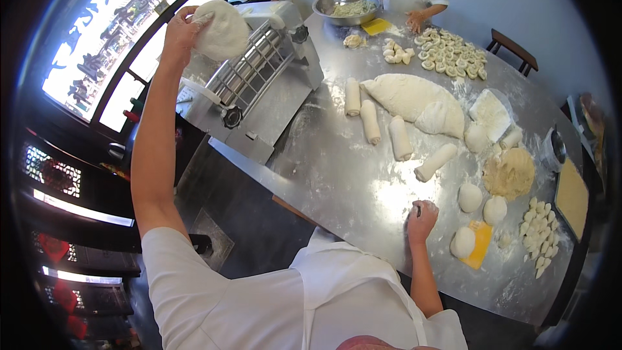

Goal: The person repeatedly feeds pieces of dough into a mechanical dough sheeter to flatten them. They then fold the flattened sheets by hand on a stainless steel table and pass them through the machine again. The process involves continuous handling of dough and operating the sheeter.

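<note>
Raised at the upper left, my left hand (181, 34) pinches the edge of a flat round of dough (223, 31), floury white. The dough hangs in front of a metal dough roller machine (249, 68) with a barred guard and black knobs. My right hand (422, 220) is closed in a fist near the table's front edge; whether anything is inside it, I cannot tell. Beyond that hand lie several dough rolls (400, 138) and a large slab of dough (414, 100). To its right are white dough balls (470, 197), one resting on a yellow scraper (480, 244).
The floured steel table (324, 175) also bears a yellowish dough mound (510, 174), small dough pieces (540, 233) and rows of shaped dumplings (451, 54). Across it, a co-worker's hands (414, 21) are beside a large metal bowl (345, 6) of filling. A wooden chair (513, 50) stands behind.
</note>
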Action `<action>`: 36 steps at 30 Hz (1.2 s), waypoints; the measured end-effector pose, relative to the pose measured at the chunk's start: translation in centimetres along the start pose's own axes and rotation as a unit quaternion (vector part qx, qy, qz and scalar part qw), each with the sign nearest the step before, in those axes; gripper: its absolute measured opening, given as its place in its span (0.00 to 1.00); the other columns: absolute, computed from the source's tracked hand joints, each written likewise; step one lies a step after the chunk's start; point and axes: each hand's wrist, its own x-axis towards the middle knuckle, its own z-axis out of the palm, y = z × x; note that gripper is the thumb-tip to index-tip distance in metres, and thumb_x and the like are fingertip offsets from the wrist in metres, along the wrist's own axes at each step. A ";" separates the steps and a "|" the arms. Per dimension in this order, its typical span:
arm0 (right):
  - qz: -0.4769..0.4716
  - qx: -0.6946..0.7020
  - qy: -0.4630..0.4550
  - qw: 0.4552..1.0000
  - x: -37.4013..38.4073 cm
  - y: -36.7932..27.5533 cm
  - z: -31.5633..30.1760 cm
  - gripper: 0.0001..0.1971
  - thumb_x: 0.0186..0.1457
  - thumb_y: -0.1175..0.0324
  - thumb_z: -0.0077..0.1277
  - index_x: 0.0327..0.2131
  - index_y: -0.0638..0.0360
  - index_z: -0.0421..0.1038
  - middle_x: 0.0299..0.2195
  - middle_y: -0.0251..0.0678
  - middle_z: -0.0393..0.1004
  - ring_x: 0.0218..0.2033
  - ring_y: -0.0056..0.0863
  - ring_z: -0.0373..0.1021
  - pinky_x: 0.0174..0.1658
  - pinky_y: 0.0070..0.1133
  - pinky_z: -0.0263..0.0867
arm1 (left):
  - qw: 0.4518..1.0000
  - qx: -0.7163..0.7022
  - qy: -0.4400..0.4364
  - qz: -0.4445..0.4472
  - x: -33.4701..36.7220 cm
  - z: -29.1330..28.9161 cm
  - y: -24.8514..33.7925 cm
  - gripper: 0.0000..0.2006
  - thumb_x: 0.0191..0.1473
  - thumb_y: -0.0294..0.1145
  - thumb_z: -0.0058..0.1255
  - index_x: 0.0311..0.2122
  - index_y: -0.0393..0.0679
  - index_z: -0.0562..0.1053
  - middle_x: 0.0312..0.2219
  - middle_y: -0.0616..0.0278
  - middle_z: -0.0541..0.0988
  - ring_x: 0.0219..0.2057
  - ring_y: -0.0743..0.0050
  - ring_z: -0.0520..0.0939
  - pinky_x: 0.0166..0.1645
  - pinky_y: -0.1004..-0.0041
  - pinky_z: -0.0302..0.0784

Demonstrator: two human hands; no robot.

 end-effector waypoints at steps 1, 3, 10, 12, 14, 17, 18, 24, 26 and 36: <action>0.001 -0.002 0.000 1.000 0.0 0.0 0.2 0.05 0.48 0.77 0.54 0.31 0.56 0.74 0.35 0.40 0.75 0.42 0.43 0.68 0.53 0.38 0.60 | 1.000 -0.001 -0.002 0.010 1.4 -0.8 -1.0 0.19 0.53 0.31 0.68 0.47 0.37 0.75 0.35 0.57 0.84 0.32 0.73 0.86 0.36 0.74 0.82; 0.003 -0.007 -0.002 1.000 0.0 0.0 0.5 0.04 0.49 0.77 0.54 0.30 0.57 0.74 0.35 0.40 0.75 0.43 0.44 0.69 0.53 0.38 0.60 | 1.000 0.018 -0.008 0.012 3.5 -2.0 -3.5 0.18 0.53 0.30 0.67 0.46 0.37 0.75 0.36 0.57 0.84 0.32 0.73 0.85 0.37 0.74 0.81; 0.032 -0.025 -0.003 0.999 -0.4 -0.8 1.2 0.07 0.49 0.78 0.53 0.33 0.59 0.75 0.36 0.43 0.77 0.42 0.46 0.70 0.55 0.38 0.61 | 0.994 0.004 -0.088 -0.062 8.3 -2.6 -11.4 0.17 0.50 0.30 0.68 0.45 0.38 0.77 0.34 0.58 0.83 0.33 0.71 0.84 0.39 0.70 0.80; 0.040 0.017 -0.011 0.999 0.3 -2.5 2.2 0.07 0.50 0.78 0.53 0.35 0.60 0.75 0.36 0.43 0.77 0.43 0.45 0.71 0.54 0.37 0.63 | 0.987 0.079 -0.118 -0.076 9.9 -3.4 -15.2 0.18 0.52 0.32 0.67 0.46 0.40 0.76 0.34 0.61 0.82 0.33 0.73 0.83 0.37 0.71 0.79; 0.042 0.083 -0.028 0.995 1.8 -5.1 3.3 0.07 0.52 0.79 0.53 0.36 0.61 0.76 0.36 0.43 0.77 0.43 0.44 0.72 0.52 0.35 0.66 | 0.959 0.195 -0.149 -0.145 10.7 -3.5 -17.2 0.21 0.53 0.33 0.66 0.51 0.39 0.75 0.40 0.60 0.82 0.40 0.71 0.83 0.44 0.69 0.79; 0.059 0.213 -0.137 0.966 6.0 -10.2 6.7 0.07 0.57 0.78 0.54 0.40 0.63 0.76 0.38 0.40 0.78 0.39 0.31 0.76 0.45 0.27 0.71 | 0.955 0.288 -0.060 -0.030 10.3 -5.8 -20.3 0.23 0.57 0.31 0.62 0.56 0.37 0.72 0.47 0.56 0.82 0.48 0.68 0.82 0.53 0.69 0.77; 0.064 0.262 -0.154 0.950 7.6 -12.0 8.3 0.07 0.58 0.77 0.54 0.41 0.63 0.76 0.38 0.38 0.78 0.39 0.29 0.76 0.44 0.26 0.71 | 0.967 0.250 -0.049 -0.024 9.7 -6.3 -19.8 0.24 0.58 0.31 0.61 0.58 0.37 0.72 0.48 0.56 0.81 0.49 0.68 0.81 0.55 0.69 0.76; 0.161 0.448 -0.283 0.833 17.5 -20.2 16.3 0.11 0.63 0.72 0.55 0.45 0.70 0.74 0.39 0.39 0.78 0.40 0.27 0.77 0.46 0.23 0.75 | 0.987 -0.046 -0.152 0.002 -4.6 -2.1 -6.3 0.16 0.61 0.31 0.57 0.53 0.38 0.77 0.47 0.58 0.82 0.50 0.73 0.81 0.58 0.72 0.74; 0.191 0.492 -0.317 0.788 20.1 -22.7 20.2 0.13 0.64 0.69 0.54 0.46 0.70 0.74 0.39 0.40 0.78 0.39 0.28 0.77 0.46 0.24 0.76 | 0.970 -0.063 -0.230 -0.042 -11.0 -1.9 -3.9 0.10 0.61 0.30 0.57 0.45 0.40 0.81 0.42 0.63 0.84 0.45 0.73 0.83 0.53 0.71 0.78; 0.276 0.645 -0.391 0.596 24.8 -35.8 34.3 0.26 0.70 0.50 0.45 0.60 0.62 0.63 0.54 0.49 0.75 0.47 0.39 0.78 0.49 0.31 0.77 | 0.870 -0.226 -0.199 -0.389 -33.1 7.3 -20.3 0.15 0.62 0.23 0.55 0.54 0.38 0.75 0.46 0.61 0.82 0.48 0.74 0.81 0.55 0.73 0.73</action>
